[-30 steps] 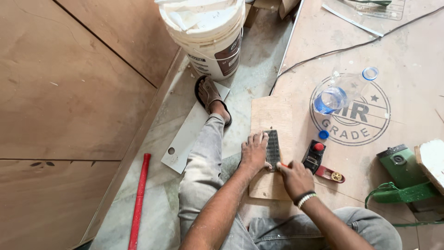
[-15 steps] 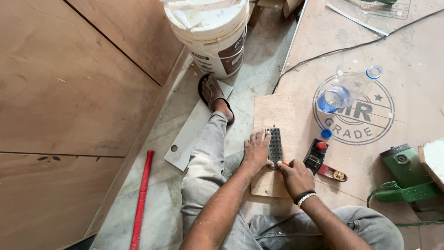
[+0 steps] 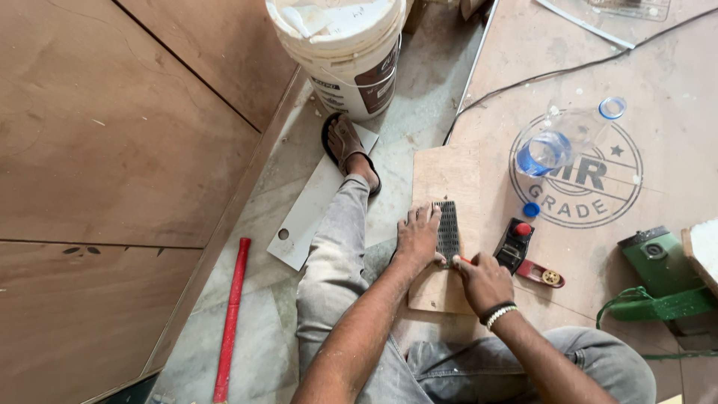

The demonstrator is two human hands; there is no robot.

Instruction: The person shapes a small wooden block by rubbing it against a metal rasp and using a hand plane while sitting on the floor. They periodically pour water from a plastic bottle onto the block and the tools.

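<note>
While pinned flat under the left hand (image 3: 419, 238), dark perforated metal strip (image 3: 448, 233) lying lengthwise on a small plywood offcut (image 3: 446, 176), itself on the floor between the knees. Long, narrow, blackish, rows of tiny holes all over. Left fingers spread, palm down along its left edge. Right hand (image 3: 485, 280) just below it, fingers pinching a red pencil (image 3: 465, 259) at the strip's lower end. Red-and-black tool (image 3: 516, 244) just beside, clear plastic bottle (image 3: 557, 140) further up.
</note>
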